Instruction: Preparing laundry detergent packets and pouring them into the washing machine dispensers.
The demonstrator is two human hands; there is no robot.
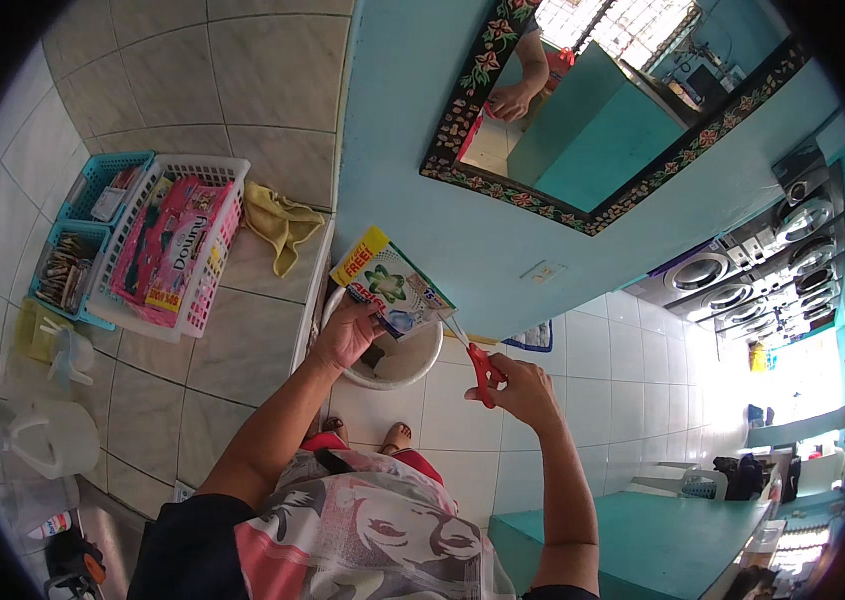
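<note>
Pinched in my left hand (347, 336) is a flat printed packet (393, 283) in yellow, white and green, held up over a white bucket (408, 362). My right hand (525, 388) grips a pair of red-handled scissors (483, 374). Their metal blades point up and left and reach the packet's right end; whether they have cut into it is too small to tell. The bucket stands on the floor in front of my feet, partly covered by the packet and my left hand.
On the tiled counter at left, a white basket (213, 290) holds pink packets beside two blue baskets (71, 322) of sachets. A yellow cloth (283, 225) hangs near the counter's edge. White jugs (58, 440) stand nearer. A framed mirror (583, 222) is on the blue wall; washing machines (698, 272) line the far right.
</note>
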